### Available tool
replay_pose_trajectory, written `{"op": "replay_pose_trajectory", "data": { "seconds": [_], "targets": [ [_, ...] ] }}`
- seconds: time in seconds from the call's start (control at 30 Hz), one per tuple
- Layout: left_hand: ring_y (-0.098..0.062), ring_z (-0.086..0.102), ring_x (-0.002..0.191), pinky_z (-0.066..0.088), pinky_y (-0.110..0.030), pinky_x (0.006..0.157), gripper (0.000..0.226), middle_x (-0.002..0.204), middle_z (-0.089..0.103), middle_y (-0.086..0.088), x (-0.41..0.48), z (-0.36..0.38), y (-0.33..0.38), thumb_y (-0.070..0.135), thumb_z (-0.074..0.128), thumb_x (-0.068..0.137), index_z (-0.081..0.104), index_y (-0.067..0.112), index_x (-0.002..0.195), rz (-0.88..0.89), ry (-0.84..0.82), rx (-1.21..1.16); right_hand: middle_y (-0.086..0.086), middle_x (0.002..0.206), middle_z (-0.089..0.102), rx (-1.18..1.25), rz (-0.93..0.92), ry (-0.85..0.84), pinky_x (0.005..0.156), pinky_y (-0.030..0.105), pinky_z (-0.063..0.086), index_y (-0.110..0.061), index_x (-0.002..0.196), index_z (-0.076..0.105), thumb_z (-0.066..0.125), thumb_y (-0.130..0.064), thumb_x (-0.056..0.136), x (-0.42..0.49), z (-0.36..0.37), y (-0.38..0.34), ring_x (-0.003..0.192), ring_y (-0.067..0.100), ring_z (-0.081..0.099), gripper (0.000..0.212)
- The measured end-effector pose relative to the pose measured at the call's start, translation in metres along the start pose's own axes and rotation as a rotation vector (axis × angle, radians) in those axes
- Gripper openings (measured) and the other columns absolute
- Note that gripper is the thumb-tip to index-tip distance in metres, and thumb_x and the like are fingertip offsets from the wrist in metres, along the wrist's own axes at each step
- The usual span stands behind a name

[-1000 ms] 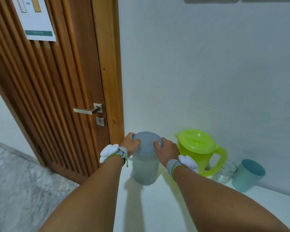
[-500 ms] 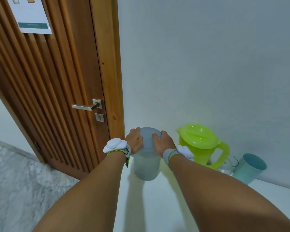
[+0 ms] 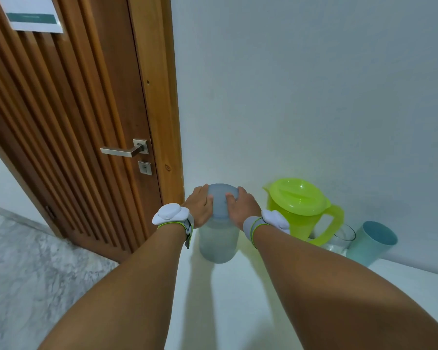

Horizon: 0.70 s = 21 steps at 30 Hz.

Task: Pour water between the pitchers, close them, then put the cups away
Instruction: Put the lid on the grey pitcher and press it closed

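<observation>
A frosted grey pitcher (image 3: 218, 245) stands on the white table (image 3: 228, 299) near the wall, with a grey lid (image 3: 221, 200) on top. My left hand (image 3: 200, 208) grips the lid's left side and my right hand (image 3: 240, 209) grips its right side, fingers curled over the rim. To the right stands a lime-green pitcher (image 3: 299, 213) with its lid on and handle facing right. Beyond it sit a clear glass cup (image 3: 340, 239) and a teal cup (image 3: 372, 242), both upright.
A wooden slatted door (image 3: 68, 117) with a metal handle (image 3: 123, 150) stands at the left, just past the table's left edge. The white wall runs right behind the pitchers. Marble floor (image 3: 23, 274) lies below at the left.
Both hands have slid further onto the grey lid, closing in from its sides. My view has dropped lower and closer. The pitchers and cups have stayed where they were.
</observation>
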<state>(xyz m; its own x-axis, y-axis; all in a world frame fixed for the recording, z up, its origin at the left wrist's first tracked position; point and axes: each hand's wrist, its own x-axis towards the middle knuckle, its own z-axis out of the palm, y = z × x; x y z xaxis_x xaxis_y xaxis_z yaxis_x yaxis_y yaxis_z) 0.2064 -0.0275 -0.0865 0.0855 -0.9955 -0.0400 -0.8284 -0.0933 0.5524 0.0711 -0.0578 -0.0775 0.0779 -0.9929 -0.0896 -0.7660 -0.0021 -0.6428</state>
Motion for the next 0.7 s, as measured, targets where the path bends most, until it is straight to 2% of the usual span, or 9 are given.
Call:
{"op": "replay_pose_trajectory", "data": {
  "seconds": [0.37,0.7],
  "targets": [
    [-0.032,0.038,0.135,0.03,-0.035,0.11,0.047,0.151,0.032,-0.018,-0.001,0.001,0.002,0.025,0.024,0.107,0.025,0.005,0.15,-0.01,0.011,0.007,0.018,0.14,0.047,0.073,-0.008,0.001,0.099,0.037,0.039,-0.012,0.144,0.036,0.04,-0.039,0.1,-0.001,0.001,0.004,0.125,0.035,0.049,0.051],
    [-0.036,0.036,0.136,0.03,-0.038,0.112,0.05,0.151,0.031,-0.02,-0.004,0.004,0.005,0.026,0.025,0.107,0.02,0.008,0.153,-0.022,0.028,-0.017,0.016,0.145,0.043,0.159,0.011,0.005,0.105,0.039,0.039,-0.013,0.147,0.032,0.041,-0.04,0.1,-0.01,0.0,0.007,0.127,0.034,0.048,0.055]
  ]
}}
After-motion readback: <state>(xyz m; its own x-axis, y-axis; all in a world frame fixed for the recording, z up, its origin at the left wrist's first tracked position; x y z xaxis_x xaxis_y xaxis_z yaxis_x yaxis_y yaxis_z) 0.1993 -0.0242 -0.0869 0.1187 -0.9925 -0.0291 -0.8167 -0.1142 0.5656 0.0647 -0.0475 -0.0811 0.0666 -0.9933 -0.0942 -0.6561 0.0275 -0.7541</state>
